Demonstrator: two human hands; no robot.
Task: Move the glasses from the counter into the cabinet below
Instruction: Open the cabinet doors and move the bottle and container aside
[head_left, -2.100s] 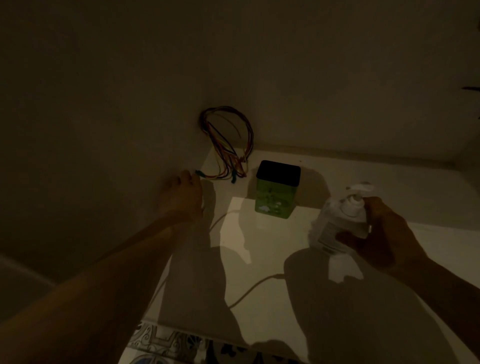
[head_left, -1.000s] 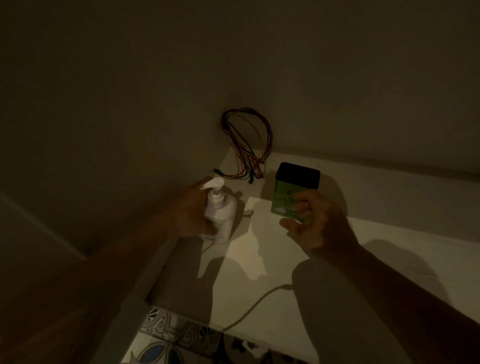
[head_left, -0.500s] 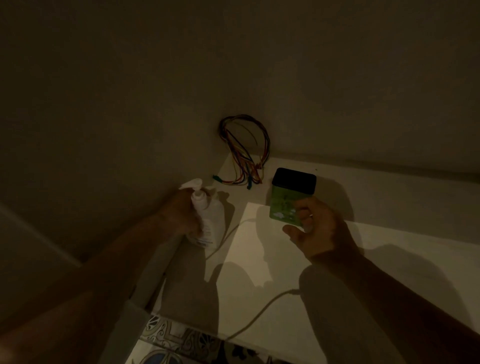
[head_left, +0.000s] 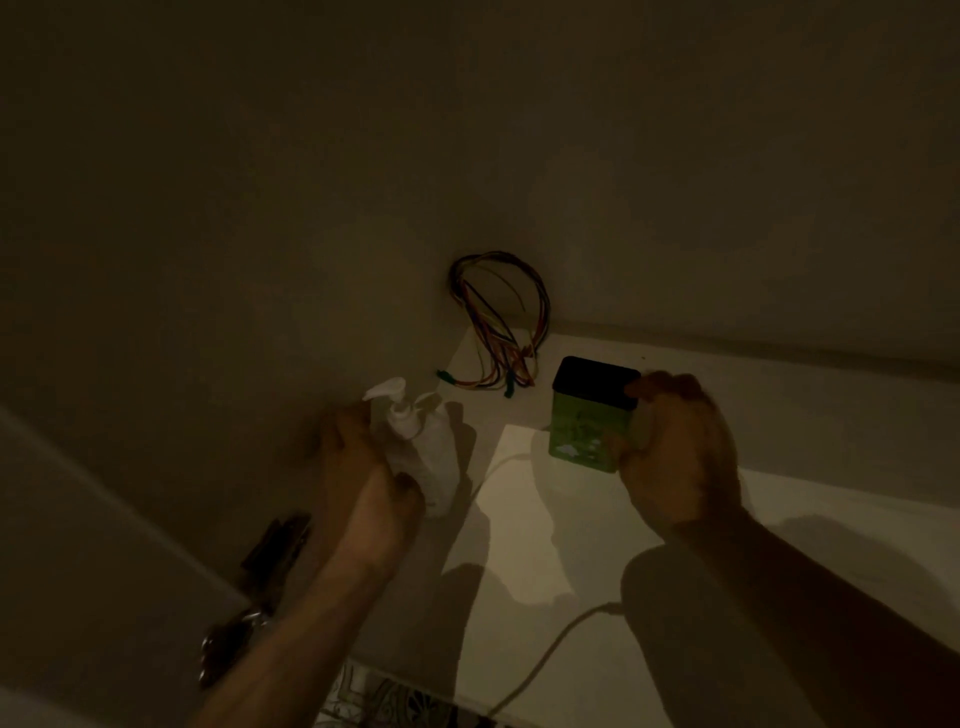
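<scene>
The cabinet floor was dim. The right hand gripped one green tin; it should slide it gently aside. The left hand gripped one white pump bottle. One wire bundle hung beyond the fingers. No glasses showed anywhere.

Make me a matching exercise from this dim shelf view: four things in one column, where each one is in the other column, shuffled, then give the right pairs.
Things:
1. pump bottle
2. green tin
3. bundle of wires
4. white cord

Places:
A. hanging in the back corner against the wall
B. in the right hand
C. trailing across the shelf toward the front edge
D. in the left hand

Pairs: 1-D, 2-B, 3-A, 4-C
</scene>
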